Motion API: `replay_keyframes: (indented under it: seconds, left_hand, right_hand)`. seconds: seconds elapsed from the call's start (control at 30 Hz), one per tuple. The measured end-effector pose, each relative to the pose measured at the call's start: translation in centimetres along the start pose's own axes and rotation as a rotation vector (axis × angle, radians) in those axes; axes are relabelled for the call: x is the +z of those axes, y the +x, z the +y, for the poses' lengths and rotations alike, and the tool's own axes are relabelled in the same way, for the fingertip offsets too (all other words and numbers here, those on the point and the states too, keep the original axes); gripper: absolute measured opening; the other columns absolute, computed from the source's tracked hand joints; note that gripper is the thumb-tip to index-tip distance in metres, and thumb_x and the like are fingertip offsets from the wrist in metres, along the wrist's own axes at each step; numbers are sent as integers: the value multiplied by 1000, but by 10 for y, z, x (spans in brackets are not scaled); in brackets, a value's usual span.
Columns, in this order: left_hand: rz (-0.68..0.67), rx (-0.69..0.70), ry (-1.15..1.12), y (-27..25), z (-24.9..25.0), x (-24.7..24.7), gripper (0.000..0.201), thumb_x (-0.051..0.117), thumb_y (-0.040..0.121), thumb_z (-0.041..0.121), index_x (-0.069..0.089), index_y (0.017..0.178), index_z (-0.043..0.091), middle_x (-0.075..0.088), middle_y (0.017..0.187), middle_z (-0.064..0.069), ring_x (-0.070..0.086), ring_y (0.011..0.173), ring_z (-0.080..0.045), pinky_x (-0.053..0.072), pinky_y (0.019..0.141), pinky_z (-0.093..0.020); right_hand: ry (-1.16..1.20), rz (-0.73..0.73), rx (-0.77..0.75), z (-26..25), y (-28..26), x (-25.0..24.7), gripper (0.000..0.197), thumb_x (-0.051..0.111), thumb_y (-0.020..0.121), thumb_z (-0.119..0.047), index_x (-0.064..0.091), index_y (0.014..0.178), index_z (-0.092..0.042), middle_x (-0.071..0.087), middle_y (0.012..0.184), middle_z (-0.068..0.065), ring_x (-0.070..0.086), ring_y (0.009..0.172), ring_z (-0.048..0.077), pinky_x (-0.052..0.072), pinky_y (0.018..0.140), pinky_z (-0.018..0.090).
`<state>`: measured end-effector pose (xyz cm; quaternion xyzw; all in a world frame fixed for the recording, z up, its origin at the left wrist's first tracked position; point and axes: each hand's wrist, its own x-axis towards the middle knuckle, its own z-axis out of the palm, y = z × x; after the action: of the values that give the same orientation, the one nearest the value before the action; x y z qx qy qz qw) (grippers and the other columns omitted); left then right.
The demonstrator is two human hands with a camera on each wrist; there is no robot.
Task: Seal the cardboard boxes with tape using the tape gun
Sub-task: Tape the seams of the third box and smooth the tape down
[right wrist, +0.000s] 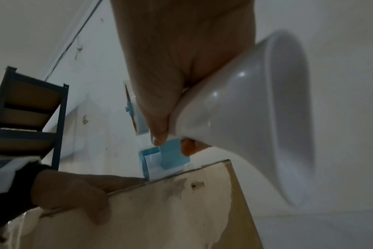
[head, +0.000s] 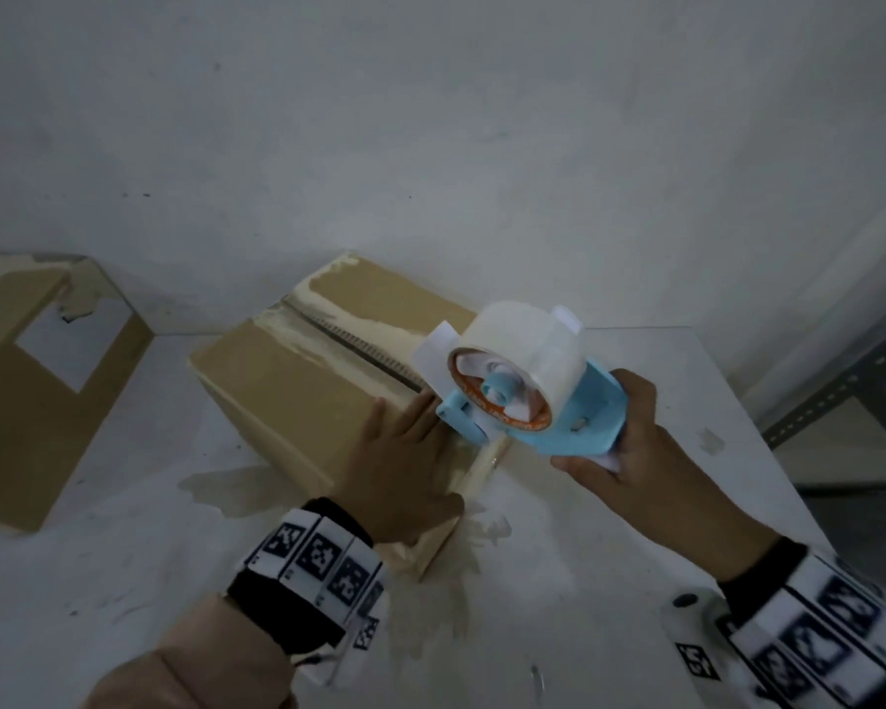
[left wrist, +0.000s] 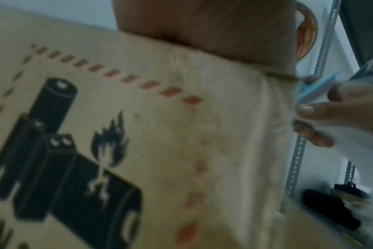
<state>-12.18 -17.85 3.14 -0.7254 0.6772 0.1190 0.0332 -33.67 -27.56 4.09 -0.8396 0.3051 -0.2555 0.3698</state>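
— Where's the tape gun (head: 528, 396)?

— My right hand (head: 630, 447) grips its handle; its nose sits at the near edge of the cardboard box (head: 298, 381) on the table (head: 609, 555).

— Your left hand (head: 405, 468)?

— Flat on the box top, fingers straight. Only its wrist camera shows the battery-and-flame print (left wrist: 60, 160) on the side.

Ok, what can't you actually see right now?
- Head view: the tape gun covers its own contact with the box seam.
- Left wrist view: blurred; the left hand is cut off at the top.
- Right wrist view: the right hand hides most of the gun.
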Motion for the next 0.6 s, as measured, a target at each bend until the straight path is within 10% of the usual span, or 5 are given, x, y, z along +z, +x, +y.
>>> replay_keyframes:
  seconds: [0.13,0.3,0.37,0.6]
  left_hand:
    - [-21,23,16,1,-11,1,108,6,47,63,2,148,26,-3,157,9,-6,145,-10,-1,117,-43]
    - [4,18,5,2,-9,6,106,1,49,60,-10,148,24,-19,153,11,-15,143,-9,-3,118,-44]
    - [3,16,9,2,-9,8,105,0,49,60,-11,147,23,-18,155,9,-14,144,-10,-4,117,-44]
    - [11,20,6,3,-10,9,105,3,50,61,-9,148,23,-15,156,7,-13,144,-11,-2,117,-45]
  right_hand:
    - [-75,-26,-2,-8,7,4,63,68,79,-30,15,104,-54,60,89,-5,66,75,20,55,66,50]
    - [-4,74,73,13,-37,-7,60,60,65,-72,21,109,-62,59,94,-9,64,82,13,58,69,31]
    - [0,99,60,21,-50,-8,65,58,65,-75,18,113,-58,58,96,-6,63,82,13,57,66,39]
    - [36,56,105,22,-50,-4,65,54,57,-83,16,106,-65,50,103,-36,62,90,9,58,67,37]
